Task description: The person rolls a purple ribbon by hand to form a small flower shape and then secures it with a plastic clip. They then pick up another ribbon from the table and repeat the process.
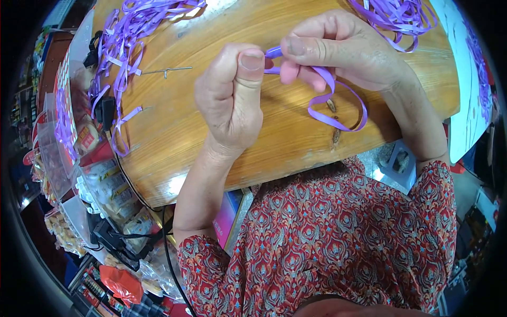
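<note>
A purple ribbon sits pinched between the person's two hands, its short working stretch bridging the gap from the left grip to the right grip. Two strands cross that gap, one above the other, their long axis running roughly level from side to side; how they meet seems to be what the coming move turns on. The left grip is closed on them, thumb uppermost; the right grip holds the upper strand between thumb and finger, narrow. The right grip is also nearer the slack, which drops from beneath its fingers and curls into a loose loop on the person's side. The left fingers are mostly hidden behind the hand, neither ribbon end can be made out, and I cannot tell whether a knot lies under the thumbs or whether the loop touches the desk. Left of the left grip lies a thin metal tool, with a tangled ribbon heap beyond it; another heap lies beyond the right grip, both cut off by the upper edge.
</note>
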Demonstrator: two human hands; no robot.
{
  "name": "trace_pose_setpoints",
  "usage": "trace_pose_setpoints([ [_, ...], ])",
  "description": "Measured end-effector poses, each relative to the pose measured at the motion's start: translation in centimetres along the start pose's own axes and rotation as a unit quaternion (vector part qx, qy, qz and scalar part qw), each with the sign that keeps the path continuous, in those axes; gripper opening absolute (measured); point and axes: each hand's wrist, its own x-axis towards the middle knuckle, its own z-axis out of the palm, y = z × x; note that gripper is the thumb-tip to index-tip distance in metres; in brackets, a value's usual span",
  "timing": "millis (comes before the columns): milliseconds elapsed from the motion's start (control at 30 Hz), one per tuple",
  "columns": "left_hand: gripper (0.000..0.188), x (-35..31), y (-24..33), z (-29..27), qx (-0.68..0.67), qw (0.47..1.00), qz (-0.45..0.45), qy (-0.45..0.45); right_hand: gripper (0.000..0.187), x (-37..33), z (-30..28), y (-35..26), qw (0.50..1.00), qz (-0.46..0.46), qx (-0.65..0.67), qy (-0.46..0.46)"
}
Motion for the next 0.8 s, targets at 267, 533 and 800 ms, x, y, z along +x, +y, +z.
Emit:
trace_pose_setpoints([
  [267, 0.023, 0.3, 0.0, -0.1, -0.12, 0.989, -0.08, 0.017, 0.027, 0.0, -0.2, -1.1, 0.999, -0.009, -0.003, 0.034],
  [533, 0.021, 0.8, -0.6, -0.7, -0.127, 0.99, -0.055, -0.012, 0.028, 0.2, -1.6, -1.8, 0.986, -0.071, -0.134, 0.062],
  [800, 0.023, 3.0, -1.4, -1.6, 0.132, 0.985, 0.05, 0.098, 0.015, -1.1, -0.8, -2.9, 0.968, -0.148, -0.194, 0.06],
])
